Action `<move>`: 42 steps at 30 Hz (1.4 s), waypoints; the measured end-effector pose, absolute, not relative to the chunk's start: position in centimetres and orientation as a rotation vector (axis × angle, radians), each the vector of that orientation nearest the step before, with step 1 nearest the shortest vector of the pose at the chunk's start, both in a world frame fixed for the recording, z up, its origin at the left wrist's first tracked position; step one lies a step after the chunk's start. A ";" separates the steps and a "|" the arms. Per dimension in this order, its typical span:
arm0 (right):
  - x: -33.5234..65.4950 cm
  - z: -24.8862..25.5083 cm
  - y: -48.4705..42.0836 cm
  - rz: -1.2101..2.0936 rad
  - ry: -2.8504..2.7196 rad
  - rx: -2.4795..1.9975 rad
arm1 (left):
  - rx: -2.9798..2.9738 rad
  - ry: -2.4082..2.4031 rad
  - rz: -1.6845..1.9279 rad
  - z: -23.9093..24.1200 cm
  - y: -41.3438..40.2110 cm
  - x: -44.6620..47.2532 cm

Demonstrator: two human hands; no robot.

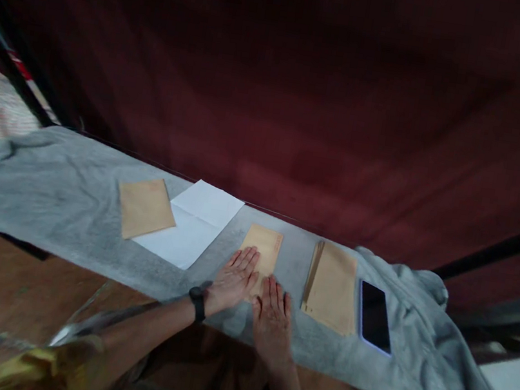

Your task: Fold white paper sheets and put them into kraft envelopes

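A brown paper envelope (266, 241) with small reddish print along its right edge lies on the grey cloth before me. My left hand (234, 279), with a dark band on the wrist, rests flat on its left part, fingers stretched out. Over the lower right corner, my right hand (272, 317) lies flat with its fingers extended. The hands cover the envelope's lower half. To the left are creased white paper sheets (206, 213), partly overlapped by another brown envelope (145, 207). A stack of brown envelopes (333, 287) lies right of my hands.
A phone (375, 316) with a dark screen lies beyond the stack. Grey cloth (76, 213) covers the long narrow surface and bunches at its right end. A dark red curtain (299, 129) hangs right behind it. Tiled floor (30, 291) shows in front.
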State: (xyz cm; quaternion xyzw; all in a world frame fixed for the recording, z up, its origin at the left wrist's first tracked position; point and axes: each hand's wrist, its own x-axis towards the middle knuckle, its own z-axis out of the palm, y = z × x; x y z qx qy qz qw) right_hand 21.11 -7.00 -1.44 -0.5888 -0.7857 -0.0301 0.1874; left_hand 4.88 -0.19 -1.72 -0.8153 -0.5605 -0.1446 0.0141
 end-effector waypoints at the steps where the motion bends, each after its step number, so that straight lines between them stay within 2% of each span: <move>1: 21.2 -1.5 -7.1 -0.083 -2.191 -1.680 | -2.509 -1.773 -0.454 -1.8 0.0 4.7; 8: 22.1 -1.1 -7.0 -0.069 -2.105 -1.722 | -2.450 -1.848 -0.436 -1.1 1.3 5.0; 16: 19.9 -1.9 -7.0 -0.059 -2.210 -1.585 | -2.768 -1.496 -0.395 -0.5 3.8 5.7; 25: 19.6 -1.8 -7.3 -0.147 -2.197 -1.580 | -2.721 -1.618 -0.450 -0.5 5.8 5.9; 42: 19.6 -2.5 -7.3 -0.078 -2.241 -1.603 | -2.874 -1.450 -0.351 0.2 1.1 4.3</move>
